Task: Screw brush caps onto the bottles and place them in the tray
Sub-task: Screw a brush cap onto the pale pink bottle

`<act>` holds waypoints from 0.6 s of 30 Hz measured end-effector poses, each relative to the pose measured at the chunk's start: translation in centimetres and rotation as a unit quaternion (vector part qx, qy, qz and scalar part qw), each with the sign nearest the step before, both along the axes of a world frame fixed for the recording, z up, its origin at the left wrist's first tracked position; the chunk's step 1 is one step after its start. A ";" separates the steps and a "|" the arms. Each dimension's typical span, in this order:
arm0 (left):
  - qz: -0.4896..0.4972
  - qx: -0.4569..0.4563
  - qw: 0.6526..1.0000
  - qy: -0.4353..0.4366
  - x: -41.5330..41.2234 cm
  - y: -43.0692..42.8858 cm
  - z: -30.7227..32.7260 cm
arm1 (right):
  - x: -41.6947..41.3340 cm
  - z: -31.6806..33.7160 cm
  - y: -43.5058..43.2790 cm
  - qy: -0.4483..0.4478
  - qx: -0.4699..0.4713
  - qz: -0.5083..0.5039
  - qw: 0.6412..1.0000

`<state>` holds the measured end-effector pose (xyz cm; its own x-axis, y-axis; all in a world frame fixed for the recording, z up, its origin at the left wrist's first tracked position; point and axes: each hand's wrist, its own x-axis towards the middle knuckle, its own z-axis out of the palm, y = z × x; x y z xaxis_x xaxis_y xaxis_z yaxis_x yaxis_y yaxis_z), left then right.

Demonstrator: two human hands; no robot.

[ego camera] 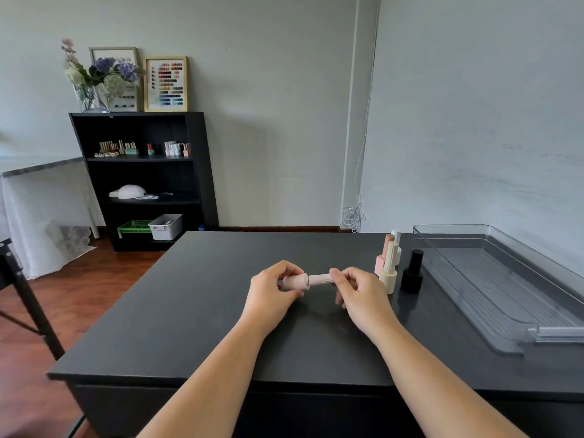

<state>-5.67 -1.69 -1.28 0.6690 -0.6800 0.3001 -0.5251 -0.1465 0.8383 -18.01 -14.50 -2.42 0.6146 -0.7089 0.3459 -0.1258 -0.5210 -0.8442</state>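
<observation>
Black table [196, 311], grey wall behind | I see left hand [268, 295] pinching pink bottle [295, 282] sideways over table middle | right hand [360, 295] pinching its cap [320, 279] | four bottles [390, 273] standing beside clear tray [505, 298]

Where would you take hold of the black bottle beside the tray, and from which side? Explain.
Pinch the black bottle by its narrow cap, coming from above. It stands upright; the cream bottle crowds its left and the tray wall its right, so the top is probably freest.
</observation>
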 end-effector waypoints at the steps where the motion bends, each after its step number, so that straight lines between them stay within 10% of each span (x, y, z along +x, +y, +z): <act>1: 0.000 0.001 1.000 -0.002 0.0 0.0 0.0 | 0.1 0.0 0.0 -0.002 0.005 -0.002 1.000; 18: 0.000 0.013 1.000 -0.002 0.3 -0.2 -0.2 | 0.0 -0.2 -0.1 0.001 -0.013 0.006 1.000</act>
